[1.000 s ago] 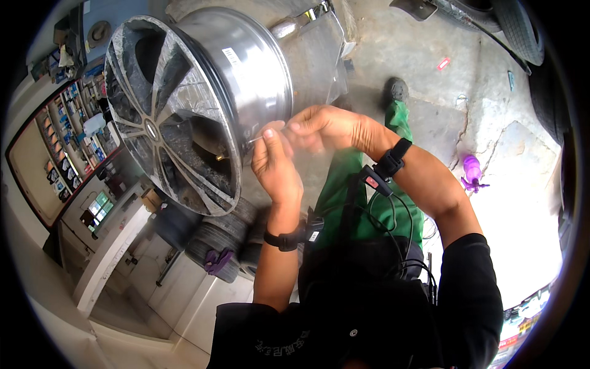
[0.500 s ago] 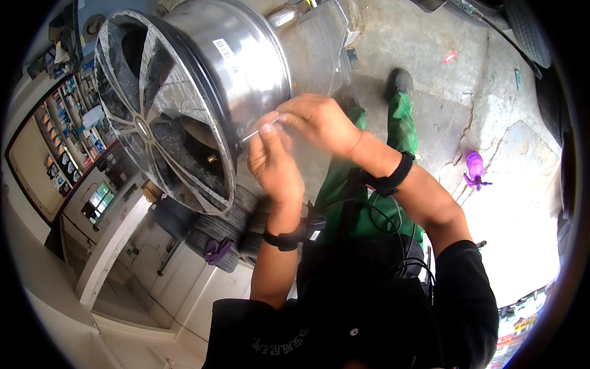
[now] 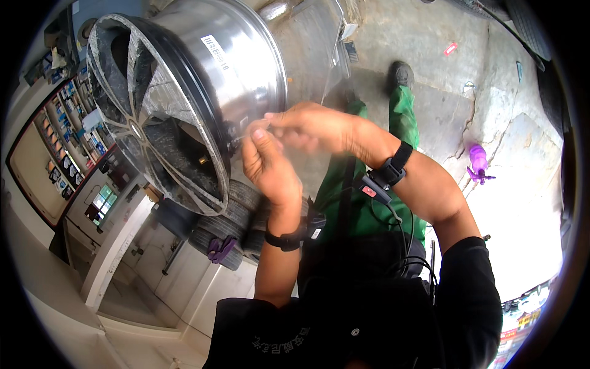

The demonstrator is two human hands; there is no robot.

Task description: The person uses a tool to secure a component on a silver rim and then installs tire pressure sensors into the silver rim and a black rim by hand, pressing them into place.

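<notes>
A large alloy wheel [image 3: 246, 55] with a polished barrel, a sticker and a dark spoked face fills the upper left, a brass-coloured valve [image 3: 203, 160] showing between spokes. Beside the rim's lower right edge, my left hand [image 3: 270, 169] pinches a thin metal rod, largely hidden and blurred at the fingertips. My right hand [image 3: 316, 129] reaches across from the right, fingers curled and smeared by motion, its thumb just above my left fingertips; what it holds now is too blurred to make out. A black strap with a small device sits on my right wrist.
Stacked tyres [image 3: 209, 224] with purple gloves [image 3: 221, 249] lie below the wheel. A purple spray bottle [image 3: 478, 160] and a red tag [image 3: 450, 49] are on the cracked floor at right. More tyres [image 3: 525, 27] line the upper right edge. A wall board of items [image 3: 64, 129] is at left.
The wheel appears further left and slightly higher in the view. My hands stay together by the rim, the left slightly further left; the thin rod, clearer half a second ago, is now mostly hidden.
</notes>
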